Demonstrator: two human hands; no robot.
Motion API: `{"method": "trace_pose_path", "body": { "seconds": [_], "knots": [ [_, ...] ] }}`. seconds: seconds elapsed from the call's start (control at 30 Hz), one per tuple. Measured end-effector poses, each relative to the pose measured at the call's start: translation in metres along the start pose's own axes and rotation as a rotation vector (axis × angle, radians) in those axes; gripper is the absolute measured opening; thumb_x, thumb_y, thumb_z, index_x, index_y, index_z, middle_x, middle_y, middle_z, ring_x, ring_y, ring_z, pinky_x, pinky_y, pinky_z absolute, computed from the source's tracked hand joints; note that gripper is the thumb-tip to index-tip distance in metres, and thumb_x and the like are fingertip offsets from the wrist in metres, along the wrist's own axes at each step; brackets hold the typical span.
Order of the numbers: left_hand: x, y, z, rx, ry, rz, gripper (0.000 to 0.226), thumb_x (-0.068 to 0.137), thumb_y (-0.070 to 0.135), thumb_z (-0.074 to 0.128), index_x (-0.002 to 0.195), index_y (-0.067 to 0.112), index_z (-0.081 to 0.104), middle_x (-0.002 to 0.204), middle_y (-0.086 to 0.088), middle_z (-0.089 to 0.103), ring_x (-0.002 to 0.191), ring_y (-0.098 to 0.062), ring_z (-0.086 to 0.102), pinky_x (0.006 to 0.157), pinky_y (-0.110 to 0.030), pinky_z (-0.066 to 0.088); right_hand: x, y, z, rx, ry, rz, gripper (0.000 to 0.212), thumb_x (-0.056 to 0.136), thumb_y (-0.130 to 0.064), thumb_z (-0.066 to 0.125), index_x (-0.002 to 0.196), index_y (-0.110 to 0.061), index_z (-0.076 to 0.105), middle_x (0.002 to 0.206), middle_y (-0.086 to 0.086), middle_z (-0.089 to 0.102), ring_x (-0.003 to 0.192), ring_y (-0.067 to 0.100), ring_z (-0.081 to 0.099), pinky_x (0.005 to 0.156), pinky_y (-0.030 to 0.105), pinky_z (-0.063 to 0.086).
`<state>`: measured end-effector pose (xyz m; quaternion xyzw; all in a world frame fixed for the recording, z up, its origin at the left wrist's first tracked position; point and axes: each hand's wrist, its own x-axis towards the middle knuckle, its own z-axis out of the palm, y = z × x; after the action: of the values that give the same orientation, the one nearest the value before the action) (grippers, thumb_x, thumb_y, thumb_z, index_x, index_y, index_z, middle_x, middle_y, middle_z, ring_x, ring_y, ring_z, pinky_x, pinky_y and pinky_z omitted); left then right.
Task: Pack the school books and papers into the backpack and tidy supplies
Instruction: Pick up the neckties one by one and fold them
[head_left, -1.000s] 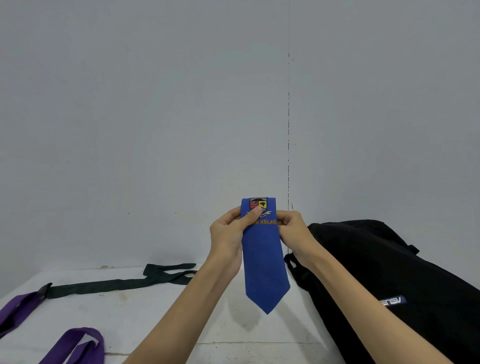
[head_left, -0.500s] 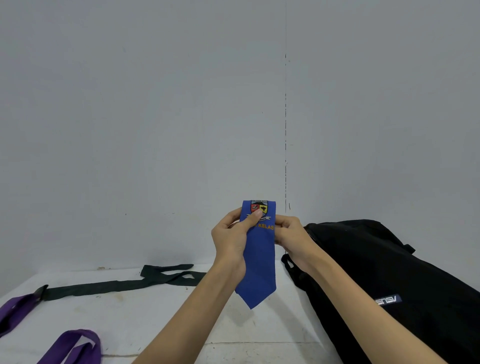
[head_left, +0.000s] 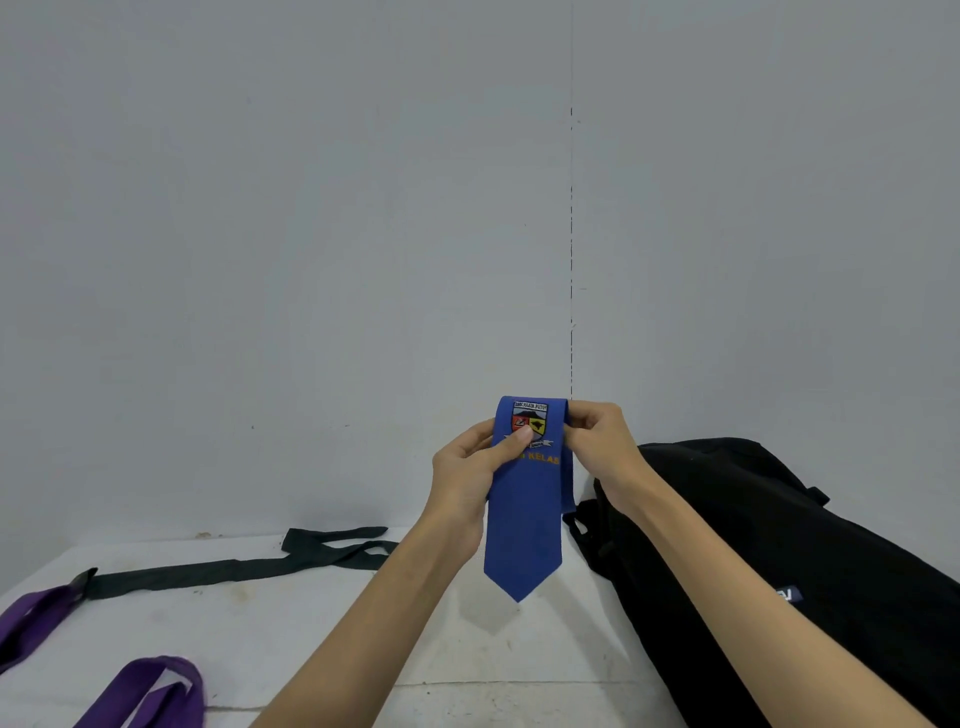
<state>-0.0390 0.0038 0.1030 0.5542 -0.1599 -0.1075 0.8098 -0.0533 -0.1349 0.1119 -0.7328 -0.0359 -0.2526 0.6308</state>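
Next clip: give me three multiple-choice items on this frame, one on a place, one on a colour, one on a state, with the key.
1. Where is the black backpack?
A. right of the hands
B. left of the hands
C. hung on the wall

2. What colour is the held tie?
A. green
B. blue
C. purple

3. How is that tie held?
A. flat on the table
B. inside the backpack
C. hanging point down, left hand and right hand pinching its top

Key: A, it lies on the table at right; B, its cloth is blue; C, its tip hangs above the table.
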Motion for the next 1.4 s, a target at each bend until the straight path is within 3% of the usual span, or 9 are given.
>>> {"method": "trace_pose_path", "body": {
  "seconds": [0.3,0.4,0.67,0.87,1.13,1.3,1.4],
  "knots": [
    [-0.001,-0.004,-0.005,0.058,-0.204,-0.167,0.021,0.087,0.013,0.063,0.105,0.004,0.067,0.098,-0.009,0.073,0.085,-0.019,0.069,0.079,-0.029,0.058,0.011,-0.009,-0.007,0.001,-0.021,-0.030,0.037,0.089,0.010,0.048,0.092,-0.020,0.070,0.082,-0.008,0.070,0.063,0.001,0.067,0.056,0.018,0.055],
    [-0.002,-0.004,-0.006,0.121,-0.236,-0.156,0.020,0.088,0.014,0.062,0.106,0.007,0.068,0.097,-0.005,0.073,0.087,-0.016,0.069,0.079,-0.027,0.057,0.012,-0.011,-0.005,-0.008,-0.044,-0.034,0.034,0.089,0.008,0.050,0.094,-0.018,0.071,0.083,-0.009,0.071,0.064,0.001,0.067,0.055,0.018,0.054],
    [0.001,0.005,-0.009,0.214,-0.136,0.071,0.026,0.082,0.012,0.069,0.108,0.009,0.068,0.097,-0.005,0.074,0.083,-0.015,0.071,0.073,-0.023,0.057,0.007,-0.002,-0.005,-0.028,-0.014,0.047,0.025,0.089,0.005,0.055,0.089,-0.015,0.069,0.075,-0.004,0.068,0.057,0.000,0.066,0.052,0.014,0.052],
    [0.005,0.005,-0.009,0.231,-0.101,0.103,0.034,0.081,0.011,0.071,0.114,0.007,0.066,0.105,-0.009,0.072,0.096,-0.022,0.069,0.080,-0.027,0.057,-0.001,0.008,-0.002,0.052,-0.062,0.170,0.018,0.091,-0.003,0.057,0.091,-0.017,0.068,0.080,0.002,0.072,0.071,0.014,0.067,0.072,0.027,0.055],
    [0.009,0.000,-0.009,0.190,-0.023,0.127,0.020,0.079,0.008,0.073,0.097,0.015,0.069,0.096,-0.005,0.074,0.087,-0.019,0.071,0.078,-0.028,0.058,-0.011,0.010,-0.002,0.123,-0.100,0.243,0.016,0.092,-0.007,0.055,0.095,-0.015,0.068,0.082,0.002,0.073,0.068,0.010,0.068,0.060,0.017,0.053],
    [0.010,0.000,-0.006,0.190,-0.002,0.146,0.016,0.079,0.008,0.073,0.091,0.018,0.071,0.097,-0.003,0.074,0.087,-0.021,0.070,0.084,-0.034,0.056,-0.013,0.009,-0.003,0.195,-0.139,0.261,0.024,0.097,-0.022,0.049,0.096,-0.013,0.070,0.084,0.002,0.074,0.072,0.011,0.066,0.061,0.016,0.049],
    [0.012,-0.001,-0.004,0.197,0.030,0.157,0.015,0.078,0.010,0.074,0.086,0.022,0.071,0.094,0.001,0.074,0.088,-0.022,0.070,0.084,-0.035,0.056,-0.014,0.009,-0.001,0.239,-0.125,0.282,0.036,0.096,-0.041,0.046,0.096,-0.016,0.071,0.085,0.003,0.074,0.073,0.011,0.067,0.066,0.021,0.048]
  ]
}}
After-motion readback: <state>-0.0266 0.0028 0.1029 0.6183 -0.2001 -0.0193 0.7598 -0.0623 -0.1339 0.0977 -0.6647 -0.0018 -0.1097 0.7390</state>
